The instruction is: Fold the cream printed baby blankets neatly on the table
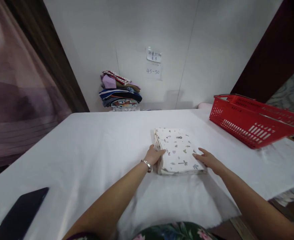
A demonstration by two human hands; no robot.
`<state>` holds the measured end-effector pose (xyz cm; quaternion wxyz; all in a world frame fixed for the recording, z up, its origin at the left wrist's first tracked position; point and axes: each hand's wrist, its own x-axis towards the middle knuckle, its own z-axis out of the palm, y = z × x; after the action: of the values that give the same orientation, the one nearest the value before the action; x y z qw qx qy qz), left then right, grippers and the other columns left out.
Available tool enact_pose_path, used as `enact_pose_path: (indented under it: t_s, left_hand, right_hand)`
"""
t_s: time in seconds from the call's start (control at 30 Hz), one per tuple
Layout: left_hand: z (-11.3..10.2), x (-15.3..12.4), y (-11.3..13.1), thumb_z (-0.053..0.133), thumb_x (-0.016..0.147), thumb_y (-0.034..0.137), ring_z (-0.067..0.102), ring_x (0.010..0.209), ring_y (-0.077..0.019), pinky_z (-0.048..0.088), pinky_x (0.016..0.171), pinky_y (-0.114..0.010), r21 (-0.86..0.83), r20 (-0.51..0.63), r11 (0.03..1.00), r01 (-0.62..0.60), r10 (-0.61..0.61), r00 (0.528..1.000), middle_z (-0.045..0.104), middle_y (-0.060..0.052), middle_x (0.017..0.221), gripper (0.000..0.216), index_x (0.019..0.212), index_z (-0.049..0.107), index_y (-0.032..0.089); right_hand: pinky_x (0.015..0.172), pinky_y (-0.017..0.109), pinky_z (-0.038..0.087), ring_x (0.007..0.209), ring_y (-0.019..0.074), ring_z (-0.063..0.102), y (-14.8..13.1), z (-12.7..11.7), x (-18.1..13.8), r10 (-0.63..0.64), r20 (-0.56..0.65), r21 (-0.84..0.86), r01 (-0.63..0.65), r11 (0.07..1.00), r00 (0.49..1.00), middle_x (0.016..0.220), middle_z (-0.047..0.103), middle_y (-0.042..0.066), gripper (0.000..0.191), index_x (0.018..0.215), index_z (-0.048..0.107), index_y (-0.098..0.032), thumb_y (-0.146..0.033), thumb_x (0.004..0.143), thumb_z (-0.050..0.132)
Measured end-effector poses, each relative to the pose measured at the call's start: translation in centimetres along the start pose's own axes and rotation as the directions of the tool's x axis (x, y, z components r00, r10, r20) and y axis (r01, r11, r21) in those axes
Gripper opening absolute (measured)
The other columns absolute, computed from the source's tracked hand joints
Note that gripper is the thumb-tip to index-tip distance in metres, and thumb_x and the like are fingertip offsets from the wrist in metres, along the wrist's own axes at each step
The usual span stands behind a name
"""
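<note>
A folded white cloth (178, 150) with small printed leaves and figures lies in a neat, layered rectangle on the white-covered table. At its left edge, my left hand (155, 155) has the thumb over the top layer and the fingers down along the side, gripping the folds. My right hand (209, 160) is at the opposite edge, thumb tip touching the top and index finger stretched out apart from it. Its other fingers are mostly hidden. A silver bracelet (147, 165) circles my left wrist.
Several folded fabrics form a stack (120, 90) by the back wall. A red plastic basket (252, 121) with metal handles stands at the right. A dark flat device (22, 213) lies at the near left of the white table (94, 140). Handwritten paper signs (154, 63) are on the wall.
</note>
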<state>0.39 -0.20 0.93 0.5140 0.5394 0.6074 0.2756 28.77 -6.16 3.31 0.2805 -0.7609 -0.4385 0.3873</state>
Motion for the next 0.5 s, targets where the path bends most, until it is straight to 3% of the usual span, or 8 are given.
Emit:
enact_pose_path:
  t_s: [0.13, 0.3, 0.37, 0.5]
  left_hand:
    - [0.0, 0.5, 1.2, 0.066, 0.068, 0.041, 0.063, 0.084, -0.0220, 0.048, 0.064, -0.027, -0.004, 0.039, 0.998, 0.066, -0.066, 0.997, 0.063, -0.016, 0.106, 0.069, 0.123, 0.041, 0.009]
    - [-2.9, 0.8, 2.0, 0.065, 0.068, 0.034, 0.060, 0.096, -0.0217, 0.046, 0.072, -0.026, 0.074, -0.094, 0.996, 0.040, -0.033, 0.995, 0.059, -0.015, 0.114, 0.076, 0.132, 0.031, 0.013]
    - [-4.2, 0.7, 1.6, 0.064, 0.068, 0.035, 0.062, 0.090, -0.0219, 0.047, 0.070, -0.027, 0.110, -0.133, 0.991, 0.070, -0.055, 0.990, 0.061, -0.015, 0.108, 0.073, 0.130, 0.034, 0.012]
    - [-5.2, -0.2, 0.5, 0.062, 0.069, 0.037, 0.063, 0.084, -0.0225, 0.047, 0.066, -0.028, 0.155, -0.125, 0.981, 0.119, -0.101, 0.987, 0.064, -0.014, 0.100, 0.067, 0.126, 0.040, 0.010]
  right_hand:
    - [0.070, 0.032, 0.049, 0.082, 0.0212, 0.062, -0.5, 0.6, 0.1, -0.048, -0.004, 0.085, 0.048, 0.995, 0.999, 0.102, 0.060, 0.012, 0.080, 0.134, 0.037, -0.018, -0.048, 0.066, 0.068]
    - [0.068, 0.031, 0.052, 0.081, 0.0211, 0.064, -0.7, 2.7, -0.9, -0.085, 0.122, 0.426, 0.025, 0.904, 0.989, 0.097, 0.063, 0.010, 0.081, 0.137, 0.027, -0.016, -0.034, 0.069, 0.067]
    - [0.066, 0.029, 0.051, 0.078, 0.0198, 0.063, -0.6, 4.0, -1.3, -0.100, 0.130, 0.419, 0.037, 0.907, 0.986, 0.093, 0.063, 0.008, 0.081, 0.136, 0.029, -0.016, -0.033, 0.068, 0.068]
    - [0.057, 0.025, 0.048, 0.068, 0.0157, 0.060, -0.2, 5.4, -1.9, -0.164, 0.062, 0.238, 0.145, 0.960, 0.984, 0.088, 0.061, 0.006, 0.078, 0.137, 0.031, -0.018, -0.040, 0.070, 0.066]
